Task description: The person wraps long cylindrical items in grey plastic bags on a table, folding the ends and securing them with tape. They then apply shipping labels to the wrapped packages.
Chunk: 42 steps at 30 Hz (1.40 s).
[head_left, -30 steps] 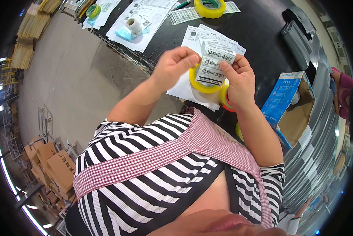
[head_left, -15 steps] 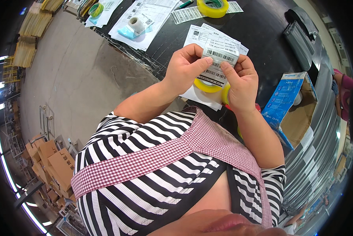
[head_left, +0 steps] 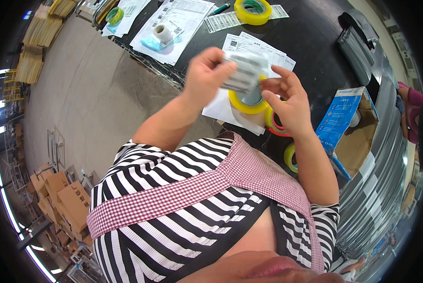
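My left hand [head_left: 204, 75] pinches a sheet of barcode labels [head_left: 243, 70], which is smeared by motion. To its right, my right hand [head_left: 287, 96] is off the sheet, its fingers bent but apart, with nothing seen in them. Below the labels a yellow tape roll [head_left: 247, 107] lies on white paper [head_left: 223, 113]. Another tape roll with a red core [head_left: 276, 127] sits partly behind my right hand. Printed sheets [head_left: 254, 45] lie on the black table just beyond the labels.
A larger yellow tape roll [head_left: 253, 16] rests on a barcode strip [head_left: 216, 22] at the far side. A small white roll [head_left: 163, 33] stands on papers [head_left: 188, 14] to the left. An opened blue box [head_left: 346, 122] and grey plastic bags [head_left: 355, 52] are at right.
My right hand has let go of the label sheet and spread its fingers. My left hand has shifted slightly left with the sheet, uncovering more of the tape rolls beneath.
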Each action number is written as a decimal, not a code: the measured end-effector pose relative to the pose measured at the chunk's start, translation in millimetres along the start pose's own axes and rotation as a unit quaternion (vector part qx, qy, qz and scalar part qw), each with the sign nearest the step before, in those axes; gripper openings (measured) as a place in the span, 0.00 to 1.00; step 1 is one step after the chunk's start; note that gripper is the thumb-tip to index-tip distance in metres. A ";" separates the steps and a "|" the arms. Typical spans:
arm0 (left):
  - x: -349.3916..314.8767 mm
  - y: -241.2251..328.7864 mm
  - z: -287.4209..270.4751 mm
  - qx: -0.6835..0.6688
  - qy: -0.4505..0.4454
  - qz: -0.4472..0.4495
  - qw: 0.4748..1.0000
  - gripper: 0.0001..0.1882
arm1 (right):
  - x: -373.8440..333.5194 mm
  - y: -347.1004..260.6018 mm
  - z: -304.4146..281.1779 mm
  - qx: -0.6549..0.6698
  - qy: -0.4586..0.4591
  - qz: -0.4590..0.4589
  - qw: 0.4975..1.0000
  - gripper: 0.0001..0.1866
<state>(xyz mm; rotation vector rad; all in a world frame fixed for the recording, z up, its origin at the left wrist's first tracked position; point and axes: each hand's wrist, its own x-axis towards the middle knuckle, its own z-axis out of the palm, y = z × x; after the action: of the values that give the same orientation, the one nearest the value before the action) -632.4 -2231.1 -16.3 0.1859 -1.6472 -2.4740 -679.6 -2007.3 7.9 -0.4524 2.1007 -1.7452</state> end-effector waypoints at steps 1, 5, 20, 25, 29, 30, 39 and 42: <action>5.0 8.4 -9.9 0.008 0.039 0.048 0.998 0.04 | -5.0 0.4 -10.4 -0.080 0.001 -0.012 0.997 0.23; 23.0 40.2 -67.9 0.010 0.122 0.209 0.970 0.05 | -37.8 14.5 -40.8 -0.238 0.034 0.011 0.971 0.22; 33.4 32.1 -48.9 0.028 0.112 0.274 0.955 0.05 | -83.0 50.8 -45.8 -0.305 0.057 -0.011 0.951 0.17; 33.1 27.3 -47.1 0.013 0.091 0.258 0.962 0.03 | -80.1 53.2 -37.1 -0.343 0.039 -0.087 0.935 0.18; 33.8 27.2 -40.9 0.015 0.103 0.257 0.961 0.04 | -78.6 50.8 -33.8 -0.356 -0.007 -0.065 0.932 0.20; 33.9 26.3 -42.6 0.013 0.097 0.258 0.961 0.04 | -78.7 51.9 -34.3 -0.363 -0.021 -0.054 0.930 0.20; 39.5 22.2 -45.0 -0.001 0.092 0.249 0.964 0.04 | -76.7 58.2 -35.8 -0.373 -0.052 -0.024 0.926 0.19; 38.7 17.5 -41.7 0.002 0.078 0.202 0.976 0.05 | -74.9 58.4 -36.3 -0.376 -0.049 -0.022 0.925 0.20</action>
<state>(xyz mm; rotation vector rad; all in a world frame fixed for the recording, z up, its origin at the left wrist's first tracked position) -661.0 -2283.3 -16.7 0.0376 -1.4555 -2.0964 -631.5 -1930.3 -37.8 -0.7679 2.6373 -0.8371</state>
